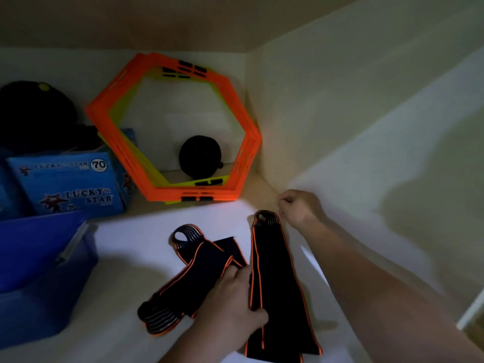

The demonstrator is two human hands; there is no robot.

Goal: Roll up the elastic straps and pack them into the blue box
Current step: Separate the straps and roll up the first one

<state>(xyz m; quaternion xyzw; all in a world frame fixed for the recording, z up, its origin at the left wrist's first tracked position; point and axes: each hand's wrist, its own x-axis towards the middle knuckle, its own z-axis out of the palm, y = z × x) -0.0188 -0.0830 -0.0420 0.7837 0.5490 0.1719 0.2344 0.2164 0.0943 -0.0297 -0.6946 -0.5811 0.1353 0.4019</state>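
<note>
Two black elastic straps with orange edges lie on the white shelf (136, 247). One strap (272, 271) is stretched long, its loop end at the far side. My left hand (235, 302) grips this strap near its middle, thumb on top. My right hand (298, 208) hovers just beyond the strap's loop end, fingers curled and holding nothing that I can see. The other strap (193, 268) lies crumpled to the left, partly under my left hand. The blue box (39, 263) stands open at the left edge of the shelf.
A stack of orange and yellow hexagon frames (235, 108) leans against the back wall, with a black ball (200, 155) behind it. A blue "Lucky Star" carton (68, 184) and dark bags sit at the back left. Walls close in on the right.
</note>
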